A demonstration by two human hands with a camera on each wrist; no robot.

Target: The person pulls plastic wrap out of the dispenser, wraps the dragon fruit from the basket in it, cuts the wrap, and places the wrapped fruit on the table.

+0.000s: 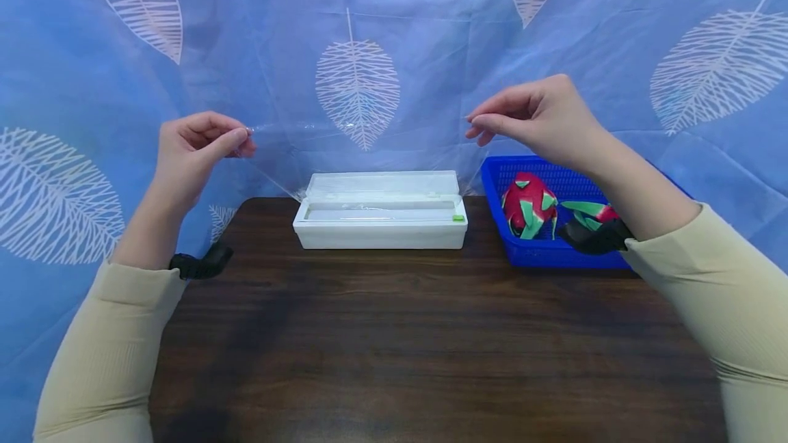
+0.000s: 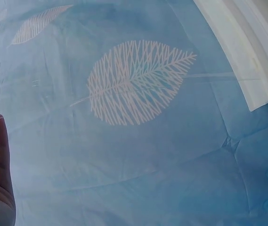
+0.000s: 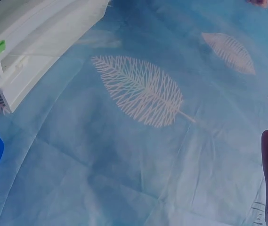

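Left hand [image 1: 200, 142] and right hand [image 1: 529, 115], thumbs to fingers, pinching clear cling film [image 1: 351, 126] stretched above the white film dispenser [image 1: 380, 234]! Box lying crosswise, left fingertips beyond its left end, right nearer, above its right.

A dark brown table [image 1: 431, 347] with streaky wood grain is carrying a long white box [image 1: 378, 235], which is sitting near the far edge with its lid [image 1: 383, 183] standing open. A blue plastic basket [image 1: 554, 256] is resting on the same surface, just to the right of the box and apart from it.
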